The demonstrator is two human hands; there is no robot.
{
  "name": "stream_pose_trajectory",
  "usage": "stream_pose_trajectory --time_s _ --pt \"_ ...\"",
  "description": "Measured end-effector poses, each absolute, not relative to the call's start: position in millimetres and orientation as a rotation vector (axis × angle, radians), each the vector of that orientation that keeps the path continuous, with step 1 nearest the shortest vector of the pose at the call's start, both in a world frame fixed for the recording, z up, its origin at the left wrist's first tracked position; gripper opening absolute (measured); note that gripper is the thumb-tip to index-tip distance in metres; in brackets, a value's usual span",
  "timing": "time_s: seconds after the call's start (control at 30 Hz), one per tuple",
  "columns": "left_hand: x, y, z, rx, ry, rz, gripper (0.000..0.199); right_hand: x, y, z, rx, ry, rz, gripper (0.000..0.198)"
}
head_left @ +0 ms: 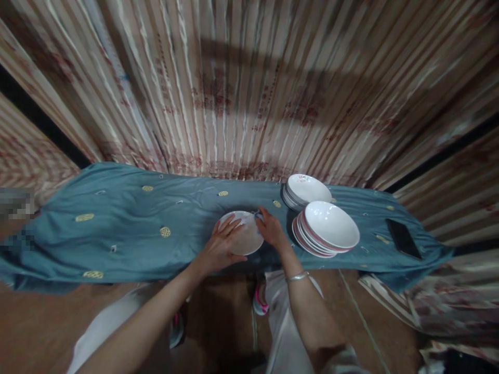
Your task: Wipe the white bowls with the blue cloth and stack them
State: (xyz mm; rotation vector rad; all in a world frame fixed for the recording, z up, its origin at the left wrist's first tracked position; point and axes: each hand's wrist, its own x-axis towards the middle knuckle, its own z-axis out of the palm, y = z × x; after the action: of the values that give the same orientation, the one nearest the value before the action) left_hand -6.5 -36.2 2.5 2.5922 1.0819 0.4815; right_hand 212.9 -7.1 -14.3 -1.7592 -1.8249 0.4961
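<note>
A white bowl [249, 240] lies on the teal cloth near the table's front edge; whether it is face up or turned over, I cannot tell. My left hand [223, 243] rests on its left part, fingers stretched across the surface and the thumb along the near side. At the bowl's right rim is my right hand [270, 227], its fingers pinched together. A small bluish-grey thing shows at those fingertips, too small to name. Just right of this hand stands a stack of white bowls [332, 224] with reddish rims.
Behind that stack is another pile of white dishes [307, 188], the top one with a floral print. A black phone [403, 238] lies at the table's right end. The patterned teal cloth [132, 223] covers the table, and a striped curtain [241, 104] hangs behind it.
</note>
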Motion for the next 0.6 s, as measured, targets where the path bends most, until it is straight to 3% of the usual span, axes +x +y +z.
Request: stream_pose_trajectory --time_s 0.33,0.5,0.6 --pt "-34 -38 -23 2.088 1.326 0.735 0.136 205 5 -15 -1.629 -1.668 0.484 0.052" --pt "-36 -42 -36 1.687 1.285 0.83 0.136 196 14 -26 -1.642 -1.682 0.358 0.054" --pt "-33 -44 -34 1.614 1.254 0.82 0.12 188 15 -28 -1.606 -1.677 0.358 0.047"
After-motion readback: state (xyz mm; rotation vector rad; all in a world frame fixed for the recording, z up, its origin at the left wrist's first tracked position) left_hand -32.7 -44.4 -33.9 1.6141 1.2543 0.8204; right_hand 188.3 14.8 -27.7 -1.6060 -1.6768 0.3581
